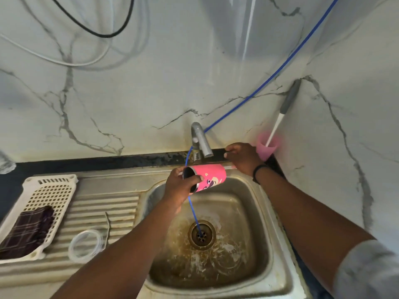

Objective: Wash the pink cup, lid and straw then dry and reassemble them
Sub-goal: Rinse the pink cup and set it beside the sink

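Grip, left hand: left hand [180, 186] is wrapped round the open end of the pink cup [206, 177], thumb across the printed wall, fingers behind the rim; I read it as a firm clasp
Grip, right hand: right hand [241, 157] reaches to the far edge of the sink [278, 231] just right of the tap [199, 140]; its fingers are curled at the ledge, but I cannot tell whether they hold anything
Cup place: lying on its side in the air over the far part of the basin, just below the spout, mouth to the left, base to the right
Cup handling: 1 rigid tumbler with a dark, metal-looking lining, so I judge it stiff, light when empty and unlikely to dent; wet, the smooth wall will be slippery
Where I would hold: round the middle of the body with the whole hand, not by the rim alone, which could let it roll out when soapy
Lid: the clear ring-shaped piece [86, 244] on the drainboard at near left looks like the lid; I judge it thin, light and easy to flick off the ribs
Straw: the thin rod [107, 230] beside the lid may be it, too small to be sure
Cloth: dark checked cloth [28, 231] lies in the white basket [54, 186] at far left, soft, for drying
Risk: blue hose [269, 77] runs down to the drain and could snag the cup
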